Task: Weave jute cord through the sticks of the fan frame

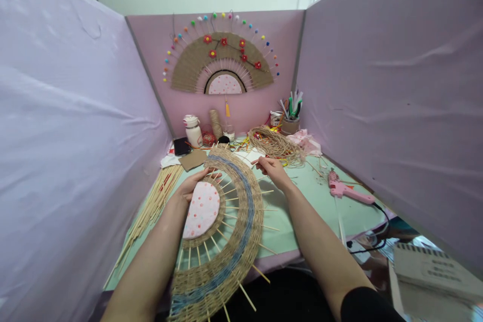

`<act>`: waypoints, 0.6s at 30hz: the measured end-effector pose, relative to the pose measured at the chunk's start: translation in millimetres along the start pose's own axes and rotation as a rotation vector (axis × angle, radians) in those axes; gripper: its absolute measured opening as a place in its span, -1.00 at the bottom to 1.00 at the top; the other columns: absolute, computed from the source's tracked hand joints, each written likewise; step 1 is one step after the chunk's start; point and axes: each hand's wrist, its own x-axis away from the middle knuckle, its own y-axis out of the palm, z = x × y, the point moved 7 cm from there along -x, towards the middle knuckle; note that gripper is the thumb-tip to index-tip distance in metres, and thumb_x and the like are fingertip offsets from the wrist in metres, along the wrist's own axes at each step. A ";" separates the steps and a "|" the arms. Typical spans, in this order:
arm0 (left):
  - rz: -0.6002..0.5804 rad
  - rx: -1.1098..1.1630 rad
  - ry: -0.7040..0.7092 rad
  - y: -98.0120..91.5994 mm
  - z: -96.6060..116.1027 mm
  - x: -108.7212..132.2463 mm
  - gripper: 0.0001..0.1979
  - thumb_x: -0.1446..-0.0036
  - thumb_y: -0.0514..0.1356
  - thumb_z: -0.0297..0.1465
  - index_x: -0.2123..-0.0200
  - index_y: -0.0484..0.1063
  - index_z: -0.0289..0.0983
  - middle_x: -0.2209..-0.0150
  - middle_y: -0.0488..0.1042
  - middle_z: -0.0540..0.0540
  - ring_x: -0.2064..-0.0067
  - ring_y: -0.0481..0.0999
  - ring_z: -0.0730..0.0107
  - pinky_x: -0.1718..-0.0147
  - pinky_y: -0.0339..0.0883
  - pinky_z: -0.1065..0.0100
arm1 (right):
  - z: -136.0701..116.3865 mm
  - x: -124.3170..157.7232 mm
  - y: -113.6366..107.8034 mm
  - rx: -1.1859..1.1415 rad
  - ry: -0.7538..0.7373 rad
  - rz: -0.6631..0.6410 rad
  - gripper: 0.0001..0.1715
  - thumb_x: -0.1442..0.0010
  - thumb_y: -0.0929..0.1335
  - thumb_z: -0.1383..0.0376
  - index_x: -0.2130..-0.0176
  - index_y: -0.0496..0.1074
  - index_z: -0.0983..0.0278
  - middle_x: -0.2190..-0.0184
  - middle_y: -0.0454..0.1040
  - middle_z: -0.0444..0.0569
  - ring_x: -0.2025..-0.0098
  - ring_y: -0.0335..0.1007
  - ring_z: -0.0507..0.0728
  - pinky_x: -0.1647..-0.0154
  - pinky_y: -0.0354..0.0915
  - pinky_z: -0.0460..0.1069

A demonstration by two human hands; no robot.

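A half-round woven fan of tan twine with a blue band is tilted in front of me, thin sticks poking out past its outer rim. At its straight side sits a half-disc of white cloth with pink dots. My left hand grips the fan by this inner part, the fingers partly behind it. Just off the upper right rim, my right hand pinches the end of one thin stick between thumb and forefinger. The fan's lower end runs toward my lap.
Loose sticks lie at the left. A pink glue gun with its cord rests at the right. Behind are a twine coil, a white bottle and a tool holder. A finished fan hangs on the back panel.
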 end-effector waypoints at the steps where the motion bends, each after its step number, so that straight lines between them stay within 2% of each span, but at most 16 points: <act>1: 0.008 0.009 0.003 0.7 -0.3 -0.4 -0.81 -0.20 0.10 -0.40 0.14 0.40 -0.33 0.28 0.58 -0.22 0.23 0.60 0.15 0.22 0.47 0.20 | 0.8 0.8 2.1 -0.025 0.027 -0.025 -0.42 -0.06 0.31 -0.15 0.39 0.59 0.29 0.54 0.39 -0.07 0.55 0.10 -0.01 0.54 0.04 -0.09; 5: 0.021 0.034 0.012 4.3 -2.3 -2.4 -0.81 -0.18 0.13 -0.42 0.13 0.40 -0.33 0.30 0.58 -0.19 0.23 0.60 0.17 0.22 0.47 0.22 | 3.2 2.9 6.4 -0.085 0.105 -0.087 -0.35 -0.03 0.31 -0.20 0.45 0.57 0.32 0.58 0.35 -0.08 0.56 0.08 -0.04 0.56 -0.01 -0.11; 10: 0.042 0.062 0.042 4.8 -1.1 -3.7 -0.85 -0.23 0.06 -0.46 0.18 0.39 -0.33 0.36 0.58 -0.16 0.32 0.61 0.26 0.29 0.49 0.30 | 9.3 1.2 3.4 -0.135 0.146 -0.070 -0.37 -0.02 0.33 -0.19 0.41 0.57 0.32 0.57 0.36 -0.09 0.56 0.12 -0.05 0.55 -0.01 -0.12; 18: 0.046 0.065 0.059 5.2 0.7 -3.9 -0.77 -0.23 0.07 -0.47 0.06 0.35 -0.36 0.35 0.58 -0.18 0.32 0.62 0.24 0.34 0.51 0.31 | 14.1 -3.5 -0.6 0.074 0.053 -0.051 -0.39 -0.08 0.29 -0.14 0.35 0.57 0.32 0.56 0.39 -0.08 0.51 0.19 0.01 0.49 0.08 -0.09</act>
